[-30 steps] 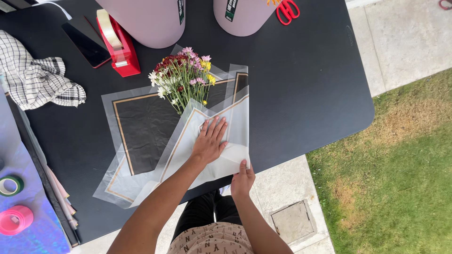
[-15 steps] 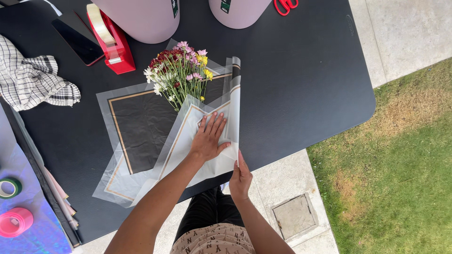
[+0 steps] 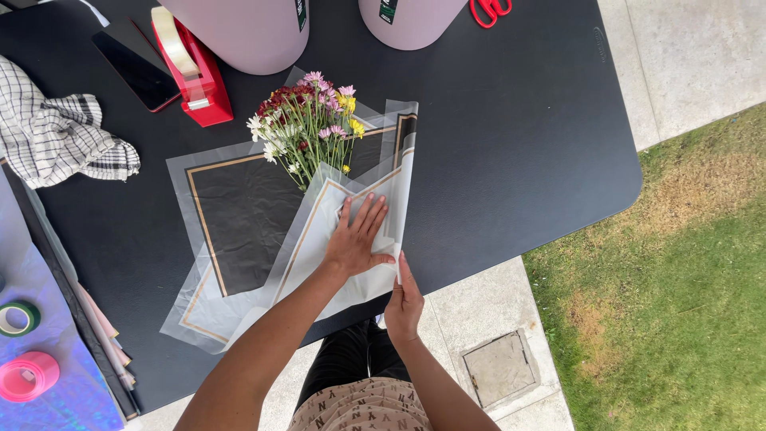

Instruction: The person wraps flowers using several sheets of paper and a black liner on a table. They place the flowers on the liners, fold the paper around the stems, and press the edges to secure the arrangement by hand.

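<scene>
Wrapping paper [image 3: 239,207] now folded further over the flowers [image 3: 307,128] than before. Left hand [image 3: 357,239] lies flat, fingers spread, pressing the fold on the bench [image 3: 519,144]. Right hand [image 3: 404,299] pinches the paper's near edge.

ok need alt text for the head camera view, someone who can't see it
Seen from above, a person's left hand presses flat on translucent wrapping paper folded over a small bouquet on a black table, while the right hand pinches the paper's edge. A red tape dispenser, phone, checked cloth and red scissors lie nearby.

Outdoor florist's table [image 3: 519,144] beside paving [image 3: 678,56] and grass [image 3: 662,303].
</scene>
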